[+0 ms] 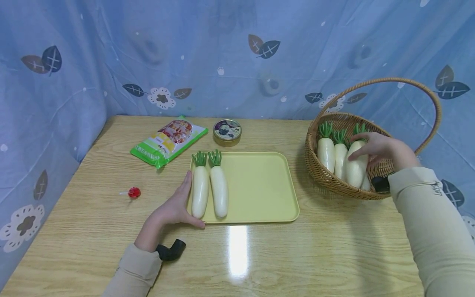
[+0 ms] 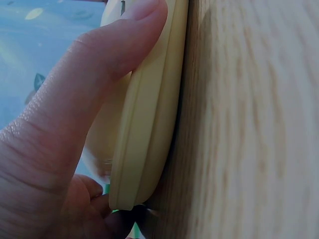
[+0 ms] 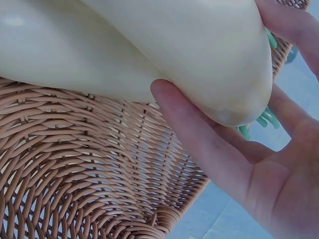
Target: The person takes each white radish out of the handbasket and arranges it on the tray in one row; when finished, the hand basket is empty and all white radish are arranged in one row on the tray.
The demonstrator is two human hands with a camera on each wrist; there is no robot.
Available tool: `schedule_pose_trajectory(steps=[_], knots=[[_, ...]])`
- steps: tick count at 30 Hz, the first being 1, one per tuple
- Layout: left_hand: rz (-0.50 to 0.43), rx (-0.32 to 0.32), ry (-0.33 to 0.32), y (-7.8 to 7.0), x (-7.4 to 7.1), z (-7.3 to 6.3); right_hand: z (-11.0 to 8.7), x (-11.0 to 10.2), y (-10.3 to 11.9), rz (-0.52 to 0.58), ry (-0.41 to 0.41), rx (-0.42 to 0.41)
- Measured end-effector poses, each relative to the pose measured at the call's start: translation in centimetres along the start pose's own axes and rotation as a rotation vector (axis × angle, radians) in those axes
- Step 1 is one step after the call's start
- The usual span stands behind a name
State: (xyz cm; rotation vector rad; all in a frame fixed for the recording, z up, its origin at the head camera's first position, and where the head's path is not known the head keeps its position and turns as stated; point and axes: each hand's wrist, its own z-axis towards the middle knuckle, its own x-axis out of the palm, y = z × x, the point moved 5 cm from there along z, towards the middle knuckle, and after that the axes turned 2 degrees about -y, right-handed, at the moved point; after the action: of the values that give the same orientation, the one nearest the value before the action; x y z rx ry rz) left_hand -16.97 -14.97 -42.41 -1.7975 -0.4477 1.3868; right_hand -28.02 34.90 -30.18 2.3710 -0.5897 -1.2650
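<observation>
On the yellow tray two white radishes with green tops lie side by side at its left end. My left hand rests at the tray's near left corner, fingers along the left side, thumb against the near edge. In the left wrist view the thumb presses the rim. At the right, my right hand reaches into a wicker basket and holds a white radish near its leafy end. Several white radishes are in the basket; one is partly hidden beneath the held one.
A green snack bag and a round tin stand behind the tray. A red lollipop lies to the left. The basket's tall handle arches above the right hand. A blue curtain hangs behind the table.
</observation>
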Motion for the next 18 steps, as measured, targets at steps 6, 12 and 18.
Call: schedule_pose_trajectory(steps=[6, 12, 18], knots=[[0.000, 0.005, -0.004, 0.03, 0.03, 0.02, -0.15, -0.08, 0.31, 0.016, 0.016, -0.021], [0.000, 0.001, -0.006, 0.05, 0.02, -0.01, -0.47, -0.33, 0.67, -0.006, -0.009, -0.051], [0.000, -0.009, -0.002, 0.01, 0.00, -0.06, -0.92, -0.49, 0.99, 0.072, -0.028, -0.077]])
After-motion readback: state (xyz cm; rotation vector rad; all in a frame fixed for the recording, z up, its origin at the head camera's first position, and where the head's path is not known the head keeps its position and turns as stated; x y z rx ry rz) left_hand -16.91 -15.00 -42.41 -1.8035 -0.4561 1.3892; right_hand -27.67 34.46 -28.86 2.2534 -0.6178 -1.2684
